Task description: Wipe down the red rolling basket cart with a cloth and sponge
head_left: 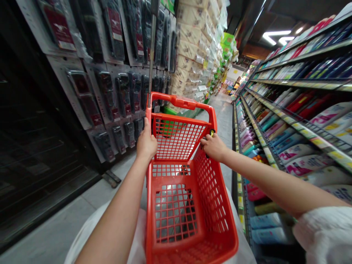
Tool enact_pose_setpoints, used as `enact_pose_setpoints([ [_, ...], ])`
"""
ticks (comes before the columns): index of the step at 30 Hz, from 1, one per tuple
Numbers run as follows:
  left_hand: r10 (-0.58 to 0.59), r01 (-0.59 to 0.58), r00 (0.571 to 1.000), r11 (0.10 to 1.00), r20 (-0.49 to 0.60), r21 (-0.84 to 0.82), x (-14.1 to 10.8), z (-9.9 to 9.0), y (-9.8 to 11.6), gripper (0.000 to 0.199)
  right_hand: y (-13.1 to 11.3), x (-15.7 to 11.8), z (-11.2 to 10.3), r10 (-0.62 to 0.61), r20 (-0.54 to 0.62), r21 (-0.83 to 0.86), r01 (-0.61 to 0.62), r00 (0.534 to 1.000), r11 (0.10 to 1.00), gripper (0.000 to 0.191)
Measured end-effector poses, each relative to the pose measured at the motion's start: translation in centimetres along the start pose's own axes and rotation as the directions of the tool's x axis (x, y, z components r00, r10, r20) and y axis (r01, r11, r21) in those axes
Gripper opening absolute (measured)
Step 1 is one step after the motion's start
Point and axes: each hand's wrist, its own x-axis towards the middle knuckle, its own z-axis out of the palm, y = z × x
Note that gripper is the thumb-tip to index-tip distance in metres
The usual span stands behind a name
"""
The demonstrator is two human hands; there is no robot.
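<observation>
A red plastic shopping basket [176, 174] with grid walls fills the middle of the view, just in front of my body. Its interior looks bare, with the floor showing through the slots. My left hand [146, 143] grips the left rim near the far corner, thumb pointing up along the edge. On the opposite side, my right hand [213, 146] is closed over the right rim, its fingers curled to the inside. A small black and yellow piece [212, 132] shows beside the right knuckles. The red handle [181, 101] stands raised at the far end, untouched by either hand.
Packaged goods on cards [106, 91] hang at the left beside a metal pole [152, 55]. Beyond them rise stacked beige packs [189, 47]. Shelves of bottles [299, 146] line the right. Grey floor [221, 106] runs away between them.
</observation>
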Motion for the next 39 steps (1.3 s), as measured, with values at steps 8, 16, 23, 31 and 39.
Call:
enact_pose_setpoints([
  [8, 0.036, -0.036, 0.999, 0.998, -0.002, -0.042, 0.1, 0.2, -0.3, 0.082, -6.0, -3.2, 4.0, -0.393, 0.173, 0.104, 0.38, 0.903, 0.919, 0.008],
  [16, 0.031, -0.032, 0.999, 0.999, -0.028, -0.041, 0.1, 0.3, -0.4, 0.081, 3.8, 4.9, 1.2, 0.106, -0.062, -0.018, -0.107, 0.992, 0.994, 0.03],
  [23, 0.044, -0.048, 0.998, 0.996, -0.046, -0.079, 0.4, 0.7, -0.8, 0.08, -1.9, 5.4, 4.5, -0.033, 0.133, 0.078, 0.023, 0.991, 0.997, 0.017],
  [31, 0.015, -0.018, 0.999, 0.998, -0.039, -0.066, 0.5, 0.2, -0.8, 0.08, 6.3, 3.8, -0.2, 0.435, -0.303, 0.182, -0.397, 0.848, 0.9, 0.036],
  [39, 0.036, -0.036, 0.999, 0.999, -0.022, 0.01, 0.5, 0.1, -0.8, 0.076, 3.3, 8.3, -1.2, 0.646, -0.23, 0.386, -0.541, 0.728, 0.748, 0.042],
])
